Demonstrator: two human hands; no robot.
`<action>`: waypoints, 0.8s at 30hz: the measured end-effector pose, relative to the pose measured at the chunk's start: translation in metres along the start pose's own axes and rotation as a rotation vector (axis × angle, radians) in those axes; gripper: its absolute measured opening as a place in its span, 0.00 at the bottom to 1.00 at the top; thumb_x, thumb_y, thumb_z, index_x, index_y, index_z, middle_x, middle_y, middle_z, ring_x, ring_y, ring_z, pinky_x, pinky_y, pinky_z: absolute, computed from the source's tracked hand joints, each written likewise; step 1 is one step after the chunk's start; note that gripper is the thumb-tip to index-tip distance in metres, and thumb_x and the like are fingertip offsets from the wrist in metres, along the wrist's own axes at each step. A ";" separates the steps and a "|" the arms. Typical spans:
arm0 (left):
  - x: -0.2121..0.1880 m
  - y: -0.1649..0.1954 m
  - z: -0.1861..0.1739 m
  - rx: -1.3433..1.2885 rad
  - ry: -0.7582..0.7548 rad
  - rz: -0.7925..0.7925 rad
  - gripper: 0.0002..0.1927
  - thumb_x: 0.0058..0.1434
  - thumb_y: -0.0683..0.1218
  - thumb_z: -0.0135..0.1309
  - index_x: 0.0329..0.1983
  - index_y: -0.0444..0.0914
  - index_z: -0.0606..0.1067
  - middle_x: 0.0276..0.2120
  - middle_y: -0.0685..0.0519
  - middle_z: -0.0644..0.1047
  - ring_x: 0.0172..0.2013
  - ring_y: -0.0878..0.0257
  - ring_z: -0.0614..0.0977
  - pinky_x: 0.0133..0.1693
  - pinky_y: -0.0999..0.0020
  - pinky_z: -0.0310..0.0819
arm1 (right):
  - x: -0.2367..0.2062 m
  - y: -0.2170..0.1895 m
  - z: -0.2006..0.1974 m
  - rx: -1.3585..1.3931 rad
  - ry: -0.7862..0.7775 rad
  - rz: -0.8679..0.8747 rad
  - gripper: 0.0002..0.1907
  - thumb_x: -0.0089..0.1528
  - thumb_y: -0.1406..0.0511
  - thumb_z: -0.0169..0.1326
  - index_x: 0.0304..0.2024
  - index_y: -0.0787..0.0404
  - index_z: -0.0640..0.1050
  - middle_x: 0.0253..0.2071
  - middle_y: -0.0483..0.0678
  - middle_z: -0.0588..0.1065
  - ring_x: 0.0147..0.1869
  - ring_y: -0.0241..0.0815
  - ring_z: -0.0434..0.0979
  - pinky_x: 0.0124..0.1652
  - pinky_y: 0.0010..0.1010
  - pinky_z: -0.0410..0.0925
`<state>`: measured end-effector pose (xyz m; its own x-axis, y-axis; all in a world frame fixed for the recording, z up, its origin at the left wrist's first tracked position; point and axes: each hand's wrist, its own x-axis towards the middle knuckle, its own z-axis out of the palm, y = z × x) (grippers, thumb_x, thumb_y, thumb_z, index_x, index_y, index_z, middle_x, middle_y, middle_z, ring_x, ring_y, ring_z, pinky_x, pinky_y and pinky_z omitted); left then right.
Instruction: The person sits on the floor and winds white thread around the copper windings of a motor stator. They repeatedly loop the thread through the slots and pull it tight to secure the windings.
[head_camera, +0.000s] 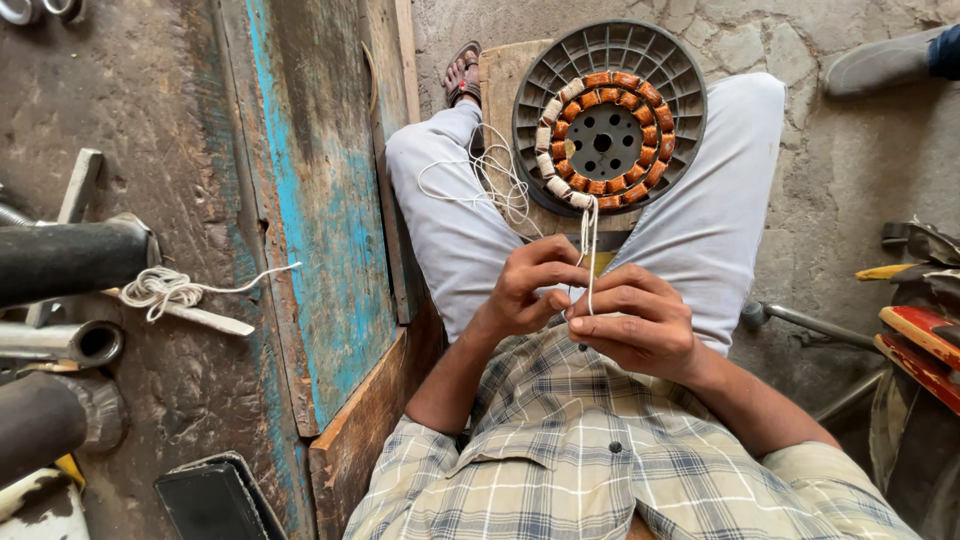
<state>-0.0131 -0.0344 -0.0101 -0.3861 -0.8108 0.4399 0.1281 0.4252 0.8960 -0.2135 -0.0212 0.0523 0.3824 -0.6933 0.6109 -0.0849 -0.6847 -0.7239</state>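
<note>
A round grey motor stator (608, 112) with a ring of copper windings lies on a wooden board (498, 80) across my knees. White string (589, 232) runs from the lower edge of the windings down to my hands. My left hand (530, 285) and my right hand (638, 322) sit side by side over my lap, both pinching the string between fingers and thumb. Loose loops of the same string (480, 180) trail over my left thigh.
A blue-painted wooden plank (320, 200) stands on the left. Further left are metal pipes (70, 260) and a stick wrapped with string (170, 290). Tools with red handles (920, 340) lie at the right. Another person's shoe (885, 60) shows top right.
</note>
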 end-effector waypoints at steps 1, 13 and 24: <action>0.000 0.002 0.001 -0.020 0.001 -0.017 0.27 0.74 0.63 0.45 0.45 0.34 0.79 0.36 0.48 0.74 0.36 0.59 0.77 0.34 0.65 0.71 | -0.001 0.000 0.001 -0.012 -0.002 0.009 0.14 0.56 0.67 0.70 0.43 0.61 0.82 0.40 0.46 0.80 0.43 0.45 0.80 0.41 0.33 0.74; -0.001 -0.006 0.028 0.167 0.200 -0.251 0.06 0.69 0.43 0.58 0.42 0.36 0.81 0.32 0.53 0.79 0.30 0.68 0.80 0.29 0.74 0.73 | 0.009 -0.031 -0.005 0.046 -0.374 -0.116 0.13 0.64 0.67 0.61 0.49 0.68 0.80 0.47 0.54 0.80 0.45 0.46 0.81 0.44 0.36 0.74; -0.017 0.009 0.030 -0.432 0.130 -0.378 0.30 0.79 0.62 0.37 0.51 0.35 0.81 0.31 0.55 0.76 0.24 0.73 0.68 0.28 0.77 0.60 | -0.043 0.003 0.003 -0.158 -0.674 0.109 0.17 0.58 0.52 0.60 0.40 0.57 0.80 0.46 0.49 0.78 0.55 0.45 0.76 0.62 0.56 0.63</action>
<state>-0.0329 -0.0042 -0.0113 -0.3656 -0.9285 0.0649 0.3750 -0.0831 0.9233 -0.2276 0.0073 0.0236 0.8471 -0.5041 0.1684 -0.2684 -0.6792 -0.6831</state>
